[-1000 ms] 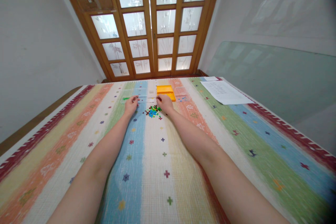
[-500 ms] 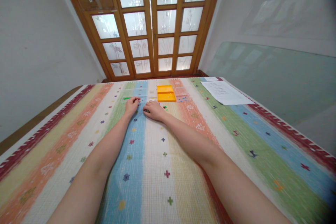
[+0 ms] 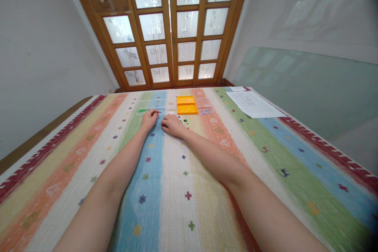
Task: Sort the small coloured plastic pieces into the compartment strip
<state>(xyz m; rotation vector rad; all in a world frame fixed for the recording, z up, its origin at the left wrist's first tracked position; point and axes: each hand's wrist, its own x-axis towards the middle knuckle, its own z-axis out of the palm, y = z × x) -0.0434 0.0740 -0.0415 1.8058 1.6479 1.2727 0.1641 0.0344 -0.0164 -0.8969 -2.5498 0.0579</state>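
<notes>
Both my arms reach far out over a striped, many-coloured cloth (image 3: 183, 189). My left hand (image 3: 149, 119) rests on the cloth with its fingers curled, at the near edge of a clear tray (image 3: 156, 104); what it holds is too small to tell. My right hand (image 3: 173, 125) lies just right of it, fingers bent and pointing left, covering a pile of small coloured pieces. A few of these pieces (image 3: 184, 120) show beside its knuckles. An orange tray (image 3: 186, 106) sits just beyond the right hand.
A small green piece (image 3: 142, 110) lies left of the left hand. Another clear tray (image 3: 204, 104) sits right of the orange one. A printed sheet of paper (image 3: 252, 103) lies at the far right. A wooden glazed door (image 3: 174, 27) stands behind the table.
My right hand has moved left from beside the orange tray and now covers the pile of coloured pieces that lay open before. My left hand has barely moved.
</notes>
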